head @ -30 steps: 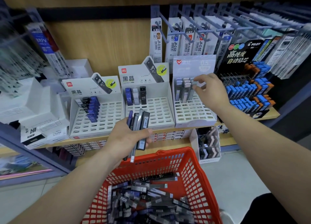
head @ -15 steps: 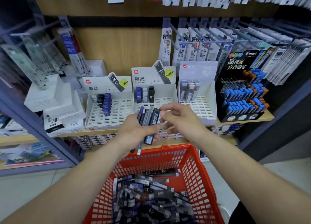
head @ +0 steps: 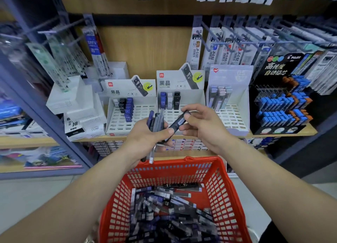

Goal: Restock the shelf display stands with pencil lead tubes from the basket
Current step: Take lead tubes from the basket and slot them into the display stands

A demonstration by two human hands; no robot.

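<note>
A red plastic basket (head: 224,193) at the bottom centre holds a heap of pencil lead tubes (head: 169,215). Above it my left hand (head: 145,140) grips a bundle of several tubes (head: 155,120), upright. My right hand (head: 202,126) pinches one black tube (head: 177,123) at the bundle's right side; its lower end lies against my left thumb. On the wooden shelf behind stand three white display stands: the left one (head: 120,122) with black and blue tubes, the middle one (head: 182,96) with three tubes, the right one (head: 235,118) with pastel tubes.
A black Pilot display (head: 279,104) with blue and orange tubes stands at the right of the shelf. White boxes (head: 76,104) are stacked at the left. Packets hang on metal hooks (head: 237,42) above the stands. More small boxes (head: 184,144) sit under the shelf.
My right hand left the right stand, came back to the bundle and now pinches a black tube from it. The view tilted up slightly.
</note>
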